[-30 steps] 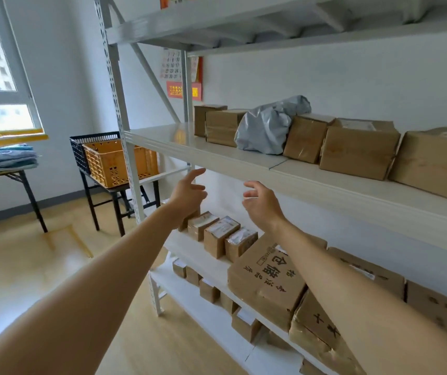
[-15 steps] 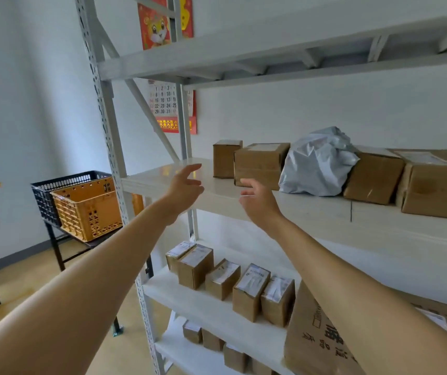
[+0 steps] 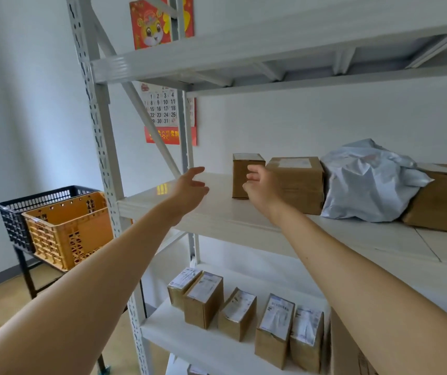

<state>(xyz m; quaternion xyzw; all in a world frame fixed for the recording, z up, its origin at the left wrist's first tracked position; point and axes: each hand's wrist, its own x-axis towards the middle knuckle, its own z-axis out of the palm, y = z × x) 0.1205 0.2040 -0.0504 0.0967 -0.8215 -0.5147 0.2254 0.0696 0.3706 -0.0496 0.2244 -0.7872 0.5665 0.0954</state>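
A small upright cardboard box (image 3: 240, 171) stands at the left end of a row on the white middle shelf (image 3: 217, 212). My right hand (image 3: 261, 186) reaches over the shelf with loosely curled fingers just in front of that box; whether it touches the box is unclear. My left hand (image 3: 191, 188) hovers over the bare shelf to the left of the box, fingers spread, holding nothing. A wider cardboard box (image 3: 298, 182) sits right behind my right hand.
A grey plastic parcel bag (image 3: 365, 182) and a larger box (image 3: 444, 201) lie further right on the shelf. Several small labelled boxes (image 3: 244, 309) stand on the shelf below. An orange crate (image 3: 68, 228) and a black crate (image 3: 16, 215) sit on a stand at left.
Both hands have moved forward and up over the middle shelf towards the small upright box. The view has tilted upward, bringing the shelf closer.
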